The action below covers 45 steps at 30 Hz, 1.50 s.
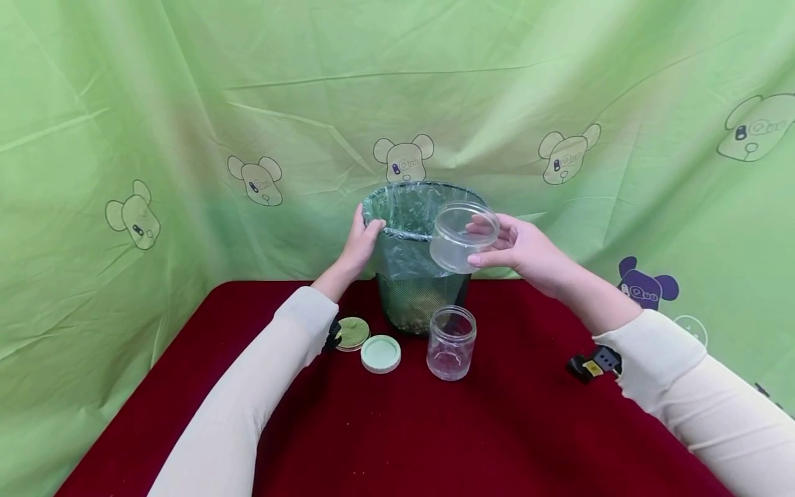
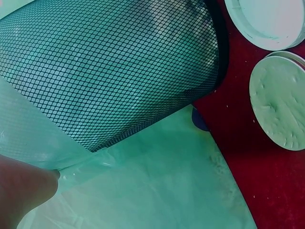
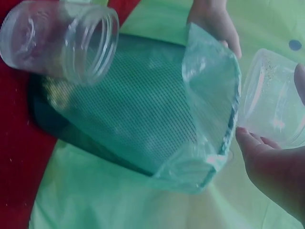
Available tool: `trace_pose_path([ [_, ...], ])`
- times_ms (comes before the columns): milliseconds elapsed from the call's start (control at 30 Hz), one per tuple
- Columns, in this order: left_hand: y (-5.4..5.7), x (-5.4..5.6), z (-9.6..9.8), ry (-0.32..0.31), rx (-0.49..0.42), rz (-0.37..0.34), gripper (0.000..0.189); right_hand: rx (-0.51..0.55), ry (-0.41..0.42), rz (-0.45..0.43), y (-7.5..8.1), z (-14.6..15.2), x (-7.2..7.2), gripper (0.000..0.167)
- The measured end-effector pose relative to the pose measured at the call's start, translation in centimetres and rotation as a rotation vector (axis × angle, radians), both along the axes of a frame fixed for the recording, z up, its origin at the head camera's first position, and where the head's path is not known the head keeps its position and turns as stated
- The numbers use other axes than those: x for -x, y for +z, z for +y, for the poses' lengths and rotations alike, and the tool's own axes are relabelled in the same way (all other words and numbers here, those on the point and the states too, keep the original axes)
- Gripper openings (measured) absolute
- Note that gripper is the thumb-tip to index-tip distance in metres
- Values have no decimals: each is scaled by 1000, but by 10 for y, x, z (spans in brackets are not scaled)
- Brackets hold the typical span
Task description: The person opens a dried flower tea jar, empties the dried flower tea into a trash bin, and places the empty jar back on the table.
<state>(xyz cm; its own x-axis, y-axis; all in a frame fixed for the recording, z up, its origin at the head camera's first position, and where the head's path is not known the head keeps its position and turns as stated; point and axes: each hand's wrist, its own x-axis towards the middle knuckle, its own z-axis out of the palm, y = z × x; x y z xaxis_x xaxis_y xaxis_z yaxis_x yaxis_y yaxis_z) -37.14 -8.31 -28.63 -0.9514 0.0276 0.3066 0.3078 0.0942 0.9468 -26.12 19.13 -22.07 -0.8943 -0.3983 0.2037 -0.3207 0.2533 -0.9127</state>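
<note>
A black mesh waste bin [image 1: 416, 300], lined with a clear greenish bag [image 1: 404, 259], stands at the far side of the table. My left hand [image 1: 360, 241] grips its rim and the bag on the left; only part of that hand [image 2: 28, 191] shows in the left wrist view. Over the right side of the opening, my right hand [image 1: 531, 252] holds a wide clear jar [image 1: 453, 245] without a lid, tilted. Small specks cling inside this jar [image 3: 274, 95] in the right wrist view. Some light-coloured contents show through the mesh near the bin's bottom.
A second clear jar [image 1: 450, 348] stands upright and lidless before the bin. Left of it lie a pale mint lid [image 1: 381, 353] and a greener round lid [image 1: 354, 331], partly behind the left wrist camera. Dark red cloth [image 1: 397, 442] covers the table; a green curtain [image 1: 310, 103] hangs behind.
</note>
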Motion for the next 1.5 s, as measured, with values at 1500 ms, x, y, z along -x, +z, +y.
trace_pose_path([
  [1500,-1,1,0,-4,-12,-6,84,8,260,-195,-142,-66,-33,72],
])
